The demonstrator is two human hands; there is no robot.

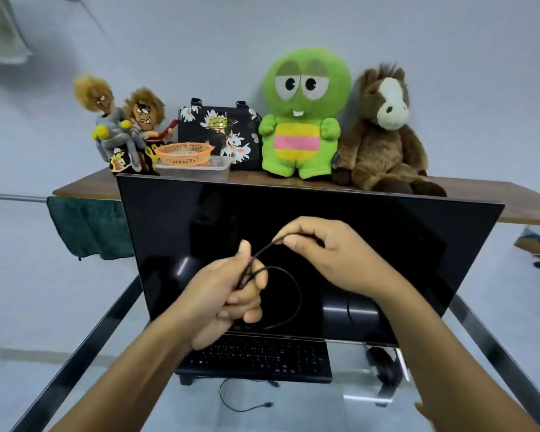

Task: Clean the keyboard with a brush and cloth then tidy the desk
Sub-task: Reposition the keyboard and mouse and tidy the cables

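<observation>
The table point(85, 335), with dark frame rails running off to either side of the forearms, lies under both hands. A black, unlit monitor point(356, 232) stands on it directly behind the hands and fills the space beyond them. Above and past the monitor runs a wooden shelf point(512, 207). On it, beyond the right hand point(331, 254), sit a brown plush horse point(384, 141) and, just beside it, a green plush creature point(303, 120). A dark green cloth point(88, 226) hangs from the shelf's edge, well out to the left of the left hand point(228, 294). The black keyboard point(262, 357) lies at the monitor's foot, just below the left hand and nearer the person. Farther up, beyond the left hand, the shelf carries a black floral handbag point(219, 126), two wild-haired dolls point(122, 120), and a clear plastic container point(197, 169) with an orange basket point(183, 154) resting on it.

The left hand's curled fingers grip gathered loops of a black cable point(298, 291). The right hand pinches the same cable between thumb and forefinger, a little higher and to the right, with a short arc spanning the two hands. One loop hangs beneath the right hand. A thinner cable point(231, 403) lies on the table between the forearms.
</observation>
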